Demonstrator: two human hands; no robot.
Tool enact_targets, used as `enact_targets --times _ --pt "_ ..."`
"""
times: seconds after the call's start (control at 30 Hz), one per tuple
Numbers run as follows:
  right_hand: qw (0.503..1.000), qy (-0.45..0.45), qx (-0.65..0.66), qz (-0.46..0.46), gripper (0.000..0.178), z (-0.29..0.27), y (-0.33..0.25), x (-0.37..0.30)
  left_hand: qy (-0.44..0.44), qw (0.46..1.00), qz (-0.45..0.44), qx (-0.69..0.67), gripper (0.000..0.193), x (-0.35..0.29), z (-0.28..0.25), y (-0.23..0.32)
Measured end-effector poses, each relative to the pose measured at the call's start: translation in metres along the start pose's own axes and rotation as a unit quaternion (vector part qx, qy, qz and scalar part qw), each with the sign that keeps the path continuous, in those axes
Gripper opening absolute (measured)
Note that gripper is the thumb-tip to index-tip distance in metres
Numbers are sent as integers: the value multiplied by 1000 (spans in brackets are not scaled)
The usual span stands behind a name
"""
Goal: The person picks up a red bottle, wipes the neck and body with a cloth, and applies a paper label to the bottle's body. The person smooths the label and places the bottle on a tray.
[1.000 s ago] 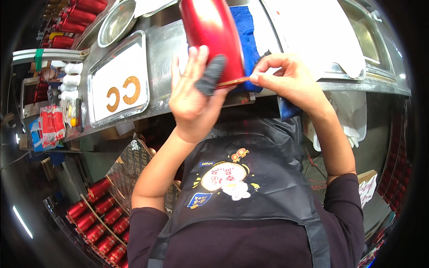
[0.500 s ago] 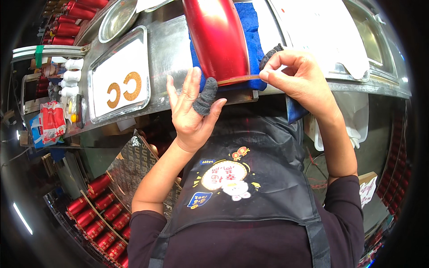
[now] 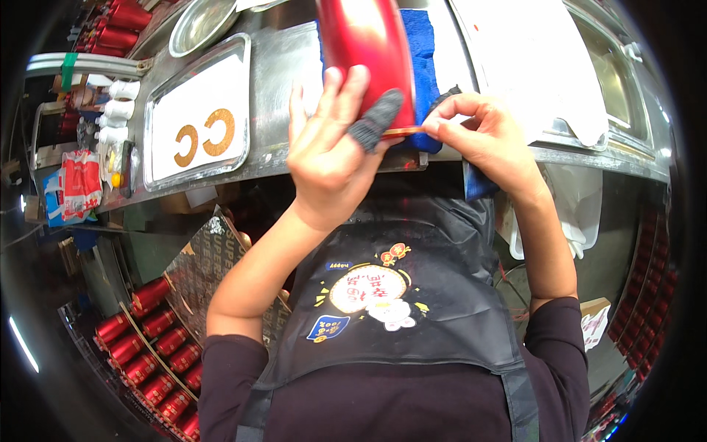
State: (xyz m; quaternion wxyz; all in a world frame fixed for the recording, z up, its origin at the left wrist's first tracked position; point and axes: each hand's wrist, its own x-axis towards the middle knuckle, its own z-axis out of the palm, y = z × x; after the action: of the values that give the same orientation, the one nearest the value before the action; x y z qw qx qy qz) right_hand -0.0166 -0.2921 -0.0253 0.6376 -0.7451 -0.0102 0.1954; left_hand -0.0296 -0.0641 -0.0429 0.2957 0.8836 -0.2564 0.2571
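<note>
A glossy red vase-like vessel (image 3: 368, 44) lies on a folded blue towel (image 3: 423, 51), its near end by the table's front edge. Along that end runs a thin gold-tan strip (image 3: 405, 131). My left hand (image 3: 328, 158) lies over the vessel's near left side, fingers stretched out, with a grey knitted finger sleeve (image 3: 375, 121) on one finger; its thumb is mostly hidden. At the right, my right hand (image 3: 490, 140) pinches the strip's end between thumb and fingertip. A dark knitted sleeve (image 3: 451, 93) shows on another of its fingers.
Left of the vessel, a metal tray (image 3: 247, 81) holds white paper and two gold C-shaped pieces (image 3: 219, 132). A metal bowl (image 3: 200, 29) stands behind it. White sheeting (image 3: 523, 66) covers the right side. Several red vessels (image 3: 158, 350) stand in racks at lower left.
My left hand has moved right and up, from beside the vessel's near end onto it. My right hand has shifted slightly left and down, keeping its pinch on the strip.
</note>
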Motion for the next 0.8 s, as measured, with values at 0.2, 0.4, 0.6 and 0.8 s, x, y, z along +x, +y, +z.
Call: enact_targets --times 0.2,0.4,0.6,0.8 --pt "997 -53 56 26 12 2 -11 -5 23 985 -99 -139 50 -31 -6 -11" --pt "995 -25 99 -3 12 3 -21 -14 -22 991 -89 -94 44 -59 -12 -14" --pt "991 -33 124 27 18 6 -23 -17 -17 994 -75 -81 38 -61 -9 -14" --pt "982 0 189 -16 17 15 -21 -15 -23 996 -62 -68 35 -56 -13 -11"
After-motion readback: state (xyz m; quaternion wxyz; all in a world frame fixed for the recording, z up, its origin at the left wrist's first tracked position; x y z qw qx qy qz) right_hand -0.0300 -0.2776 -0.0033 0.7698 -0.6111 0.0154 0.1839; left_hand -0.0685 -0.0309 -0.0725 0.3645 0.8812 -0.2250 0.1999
